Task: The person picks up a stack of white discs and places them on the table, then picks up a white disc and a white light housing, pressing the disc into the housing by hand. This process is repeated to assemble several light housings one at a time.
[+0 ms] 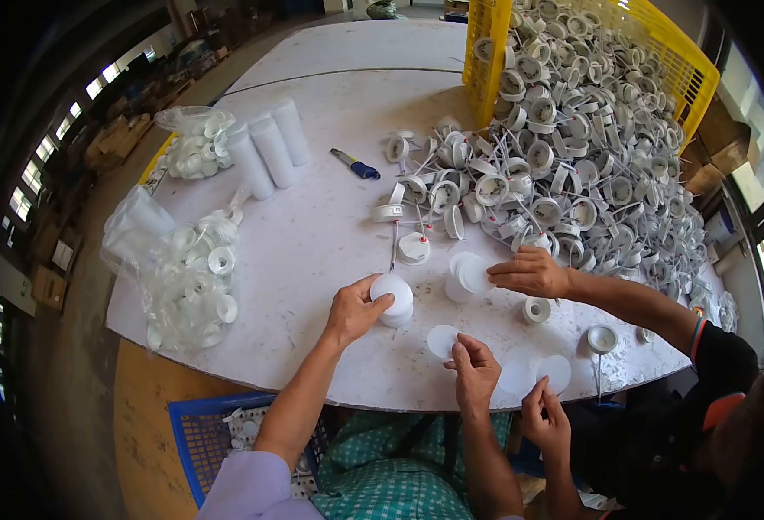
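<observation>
My left hand (353,312) is closed around the side of a short stack of white round pieces near the front of the table, its thumb at the edge of the top white disc (388,295). To its right, my right hand (475,371) pinches a thin translucent white disc (442,341) between thumb and fingers, held near the table's front edge. Just beyond my hands lies a white round cap with a red-tipped wire (413,249). A stack of white discs (466,276) stands to the right, with a co-worker's hand (531,272) at its edge.
A co-worker's other hand (545,419) holds another disc (554,373). Wired white caps (573,165) spill from a yellow crate (483,69). Bagged white rings (204,269), wrapped disc rolls (271,152) and a utility knife (355,164) lie on the table (321,234). Below is a blue crate (200,451).
</observation>
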The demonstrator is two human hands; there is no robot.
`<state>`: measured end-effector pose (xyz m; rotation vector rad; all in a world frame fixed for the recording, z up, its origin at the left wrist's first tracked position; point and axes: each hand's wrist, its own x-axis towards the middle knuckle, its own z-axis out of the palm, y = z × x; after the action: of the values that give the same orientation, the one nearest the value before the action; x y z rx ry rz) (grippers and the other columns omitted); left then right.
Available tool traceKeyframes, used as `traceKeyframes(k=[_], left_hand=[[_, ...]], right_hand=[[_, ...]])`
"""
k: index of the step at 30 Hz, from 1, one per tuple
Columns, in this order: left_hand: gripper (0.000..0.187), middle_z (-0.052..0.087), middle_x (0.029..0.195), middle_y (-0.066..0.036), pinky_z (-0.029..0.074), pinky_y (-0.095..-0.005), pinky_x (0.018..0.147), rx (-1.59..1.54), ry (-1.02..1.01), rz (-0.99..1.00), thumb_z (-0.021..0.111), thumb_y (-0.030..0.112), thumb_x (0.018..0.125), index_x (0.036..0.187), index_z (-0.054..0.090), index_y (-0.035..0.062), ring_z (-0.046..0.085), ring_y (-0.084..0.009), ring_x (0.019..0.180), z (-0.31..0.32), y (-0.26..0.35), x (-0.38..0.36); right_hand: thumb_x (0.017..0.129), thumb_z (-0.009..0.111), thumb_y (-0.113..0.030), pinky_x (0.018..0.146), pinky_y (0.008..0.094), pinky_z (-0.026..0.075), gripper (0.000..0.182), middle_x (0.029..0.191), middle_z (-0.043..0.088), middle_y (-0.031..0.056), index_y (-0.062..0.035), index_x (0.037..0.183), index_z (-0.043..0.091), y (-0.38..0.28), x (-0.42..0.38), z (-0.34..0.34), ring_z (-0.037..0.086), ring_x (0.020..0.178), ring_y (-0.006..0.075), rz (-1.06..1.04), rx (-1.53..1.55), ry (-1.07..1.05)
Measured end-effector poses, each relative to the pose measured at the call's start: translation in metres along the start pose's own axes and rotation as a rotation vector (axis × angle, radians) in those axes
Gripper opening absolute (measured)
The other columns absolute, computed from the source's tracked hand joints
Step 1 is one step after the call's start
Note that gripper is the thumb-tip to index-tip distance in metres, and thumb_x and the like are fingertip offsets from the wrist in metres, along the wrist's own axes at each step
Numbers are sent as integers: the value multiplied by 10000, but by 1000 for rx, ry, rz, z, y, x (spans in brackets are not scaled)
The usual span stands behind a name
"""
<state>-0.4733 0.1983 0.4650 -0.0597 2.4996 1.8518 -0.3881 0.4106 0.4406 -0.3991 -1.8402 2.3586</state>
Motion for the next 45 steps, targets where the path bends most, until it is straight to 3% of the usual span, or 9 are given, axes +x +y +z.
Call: traceKeyframes(k=[8,16,26,29,32,35,39,43,45], left_hand=[[407,673,1019,-123,503,-248,808,-24,203,-73,657,77,852,1227,560,-49,629,-127,872,-8,3,-9],[257,669,858,-153,546,-238,502,-289,112,-48,551,119,930,1023,610,-113,666,-167,689,-13,45,-37],[292,610,1053,-202,601,-348,774,-441,-80,-88,437,25,935,1159,514,-145,642,-250,944,10,53,-57],[311,595,1093,-184,583,-358,830,-445,-93,-21,421,13,932,1200,491,-129,622,-233,982,15,51,-68],[307,600,1089,-152,575,-351,844,-414,-148,-58,413,27,947,1212,492,-106,618,-207,972,21,44,-86],[298,603,1084,-134,579,-336,827,-445,-267,-152,414,56,964,1208,502,-90,614,-180,962,29,28,-98],[297,618,1052,-117,581,-294,772,-468,-304,-199,453,114,974,1182,525,-84,628,-154,907,41,19,-108],[270,655,977,-97,563,-260,713,-280,-316,-180,514,133,959,1131,583,-63,649,-145,809,44,15,-109],[265,674,928,-90,538,-247,670,-57,-394,-226,543,157,950,1124,610,-32,648,-120,745,39,24,-107]], right_hand=[[887,612,-66,589,237,543,314,964,638,95,38,1179,561,1,1,1,618,741,122,53,145,-35],[910,568,-56,544,227,483,368,928,637,89,26,1262,496,-9,7,9,614,710,138,290,451,-94],[894,602,-58,647,303,545,395,1049,611,123,67,1253,495,-16,-10,1,637,772,202,252,420,-65],[895,613,-84,616,290,532,284,976,636,125,57,1139,574,-17,-18,-5,646,752,192,133,404,-103],[920,603,-181,485,235,448,180,668,626,65,-28,825,602,-20,-22,-18,591,548,120,279,332,-212],[925,599,-214,453,228,422,207,617,604,41,-55,793,582,-22,-27,-22,563,514,102,374,153,-389],[895,650,-199,477,211,404,214,614,568,19,-10,820,583,-6,-35,-11,508,522,79,37,-348,-273],[870,681,-160,513,209,416,188,706,588,32,12,884,605,-1,-35,-6,517,598,74,-4,-367,-217],[854,695,-141,544,211,431,198,798,608,41,2,968,616,23,-29,-13,537,669,74,-145,-49,-261]])
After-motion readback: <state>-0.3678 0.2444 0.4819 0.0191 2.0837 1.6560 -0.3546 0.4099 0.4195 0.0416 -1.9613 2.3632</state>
